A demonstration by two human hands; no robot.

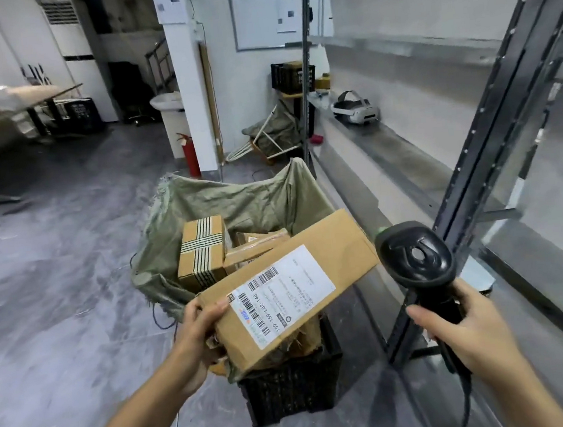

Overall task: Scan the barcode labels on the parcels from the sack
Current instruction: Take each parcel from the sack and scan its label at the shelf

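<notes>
I have my left hand (195, 331) curled round the near end of a long, flat cardboard parcel (290, 288), thumb on the top face and the fingers hidden underneath, so it hangs in the air just above the sack (237, 200). The parcel is plain brown card with soft, slightly crushed corners; its long axis runs from my left hand up and away to the right, the far end pointing toward the shelving upright (493, 144). A white barcode label (281, 292) lies face up along that same axis, smooth and glossy against the matt card. My right hand (463, 330) is wrapped tight on the grip of a black plastic scanner (419, 262), whose rounded head faces me and tilts toward the parcel's far end, just beside it. The sack is coarse green woven cloth with frayed edges, standing open over a black latticed plastic crate (290, 388), and inside it I see a box banded with striped tape (201, 252) among other brown parcels
</notes>
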